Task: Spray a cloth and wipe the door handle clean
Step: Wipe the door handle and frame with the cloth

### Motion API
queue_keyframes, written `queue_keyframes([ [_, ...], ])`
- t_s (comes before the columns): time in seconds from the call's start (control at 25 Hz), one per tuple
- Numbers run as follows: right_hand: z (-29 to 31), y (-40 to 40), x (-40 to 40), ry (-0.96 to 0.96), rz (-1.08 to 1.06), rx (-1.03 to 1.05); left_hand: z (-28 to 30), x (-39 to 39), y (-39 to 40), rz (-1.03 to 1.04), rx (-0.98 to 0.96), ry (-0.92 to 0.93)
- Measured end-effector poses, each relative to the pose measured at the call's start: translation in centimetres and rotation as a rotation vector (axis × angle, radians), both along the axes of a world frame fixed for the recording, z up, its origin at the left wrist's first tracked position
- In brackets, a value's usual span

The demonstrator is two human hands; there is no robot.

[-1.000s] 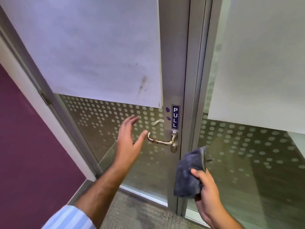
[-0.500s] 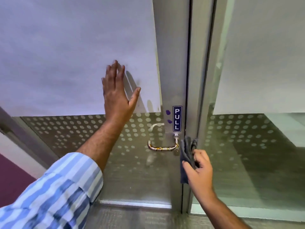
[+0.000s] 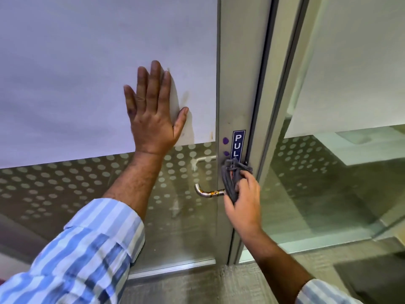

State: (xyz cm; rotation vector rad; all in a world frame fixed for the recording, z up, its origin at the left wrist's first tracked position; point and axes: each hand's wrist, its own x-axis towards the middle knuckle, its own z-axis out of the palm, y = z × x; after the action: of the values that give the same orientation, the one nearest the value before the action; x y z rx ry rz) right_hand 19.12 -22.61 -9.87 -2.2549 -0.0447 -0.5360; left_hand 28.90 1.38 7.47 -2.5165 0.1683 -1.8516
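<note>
The metal lever door handle [image 3: 207, 192] juts left from the door's aluminium stile, with orange-brown smears near its base. My right hand [image 3: 243, 202] grips a bunched dark grey cloth [image 3: 231, 178] and presses it over the handle's base, hiding the rosette and the foot of the blue PULL sign [image 3: 238, 143]. My left hand [image 3: 153, 113] lies flat, fingers spread, on the white panel of the glass door [image 3: 87, 84], up and left of the handle. No spray bottle is in view.
The door frame [image 3: 269, 106] runs upright just right of the cloth. Beyond it is a fixed glass pane [image 3: 317, 183] with frosted dots. Two purple marks [image 3: 225, 147] sit left of the sign. Carpet [image 3: 197, 286] lies below.
My left hand rose from beside the handle and settled flat on the white panel. My right hand brought the cloth up and left onto the handle's base. The view moved closer to the door.
</note>
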Motion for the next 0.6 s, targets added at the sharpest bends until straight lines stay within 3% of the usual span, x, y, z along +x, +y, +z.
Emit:
queue_keyframes([
  [0.4, -0.8, 2.2, -1.1, 0.045, 0.219, -0.204, -0.7, 1.4, 0.4, 0.076, 0.039, -0.087],
  [0.6, 0.2, 4.1, -0.3, 0.023, 0.153, -0.234, -0.7, 1.7, 0.3, 0.093, 0.039, -0.113],
])
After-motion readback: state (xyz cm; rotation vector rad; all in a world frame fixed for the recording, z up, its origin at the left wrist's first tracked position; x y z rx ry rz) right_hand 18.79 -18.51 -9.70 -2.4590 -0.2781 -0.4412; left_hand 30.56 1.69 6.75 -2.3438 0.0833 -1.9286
